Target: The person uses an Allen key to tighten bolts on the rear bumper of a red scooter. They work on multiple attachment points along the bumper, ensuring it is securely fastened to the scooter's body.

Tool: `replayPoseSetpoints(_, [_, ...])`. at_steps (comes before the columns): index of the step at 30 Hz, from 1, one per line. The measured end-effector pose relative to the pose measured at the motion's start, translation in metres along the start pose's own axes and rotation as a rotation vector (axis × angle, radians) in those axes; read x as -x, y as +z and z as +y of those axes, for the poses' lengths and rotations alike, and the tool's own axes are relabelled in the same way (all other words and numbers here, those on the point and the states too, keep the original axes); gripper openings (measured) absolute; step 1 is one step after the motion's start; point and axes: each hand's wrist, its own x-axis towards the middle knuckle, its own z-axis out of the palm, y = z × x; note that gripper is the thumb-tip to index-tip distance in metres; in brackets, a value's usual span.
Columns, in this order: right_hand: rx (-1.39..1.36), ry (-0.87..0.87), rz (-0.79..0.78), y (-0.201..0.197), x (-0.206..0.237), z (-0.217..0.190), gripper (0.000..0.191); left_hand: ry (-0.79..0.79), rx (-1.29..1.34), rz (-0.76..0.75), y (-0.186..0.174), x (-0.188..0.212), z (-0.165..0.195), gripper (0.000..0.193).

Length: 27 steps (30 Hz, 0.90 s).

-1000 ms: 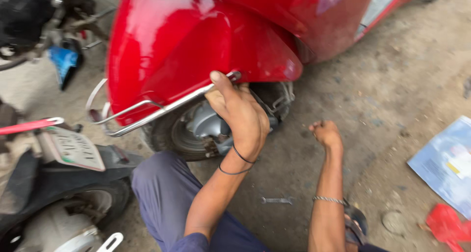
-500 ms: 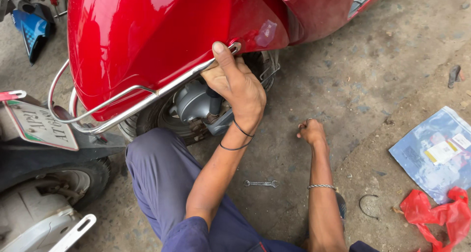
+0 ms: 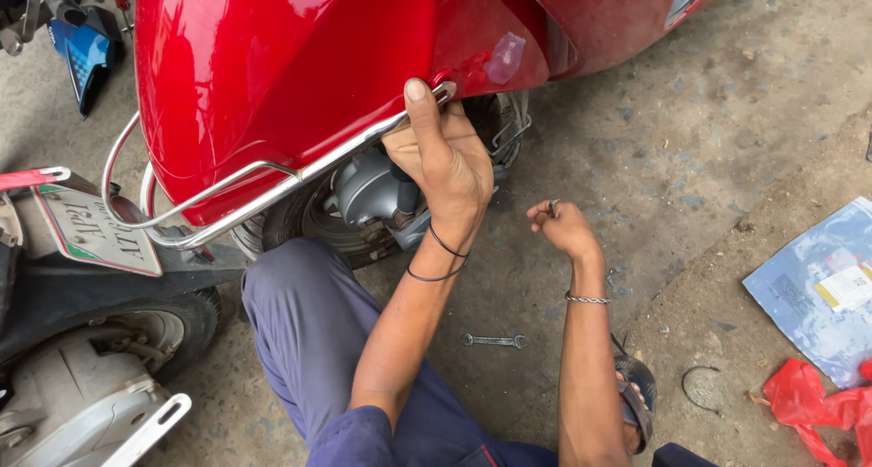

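Observation:
My left hand (image 3: 447, 158) is closed around the end of the chrome guard rail (image 3: 272, 187) that runs along the red scooter's rear body panel (image 3: 300, 67). My thumb points up along the panel's edge. Black bands circle that wrist. Just behind the hand are the grey engine casing (image 3: 368, 194) and the rear wheel (image 3: 309, 222). My right hand (image 3: 565, 226), with a metal bracelet on its wrist, hovers above the concrete to the right. Its fingers are curled, and they pinch a small silvery metal part (image 3: 551, 205).
A small spanner (image 3: 493, 341) lies on the concrete between my arms. Another scooter's rear wheel (image 3: 109, 340) and number plate (image 3: 95, 231) stand at the left. A bluish plastic packet (image 3: 822, 290) and a red plastic bag (image 3: 817, 403) lie at the right, with a wire ring (image 3: 699, 385) close by.
My right hand has lifted off the ground and come up nearer the scooter, now pinching a small part. My left hand has stayed on the rail. The view has shifted a little.

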Motion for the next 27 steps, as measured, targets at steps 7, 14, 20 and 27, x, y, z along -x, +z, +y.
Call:
replayPoseSetpoints(7, [0.380,0.160,0.081,0.023,0.000,0.022,0.022,0.000,-0.033,-0.017,-0.003,0.002,-0.003,0.020])
replayPoseSetpoints(14, [0.241,-0.063,0.300,0.062,0.005,0.022,0.020,0.008,-0.034,-0.009,-0.004,0.001,-0.006,0.019])
replayPoseSetpoints(20, [-0.299,-0.452,0.238,0.004,0.026,-0.058,0.047,-0.005,-0.029,-0.025,-0.006,0.001,-0.007,0.021])
replayPoseSetpoints(27, [-0.676,-0.622,0.026,-0.007,0.080,-0.205,0.025,-0.043,0.033,-0.088,-0.010,0.001,-0.001,0.026])
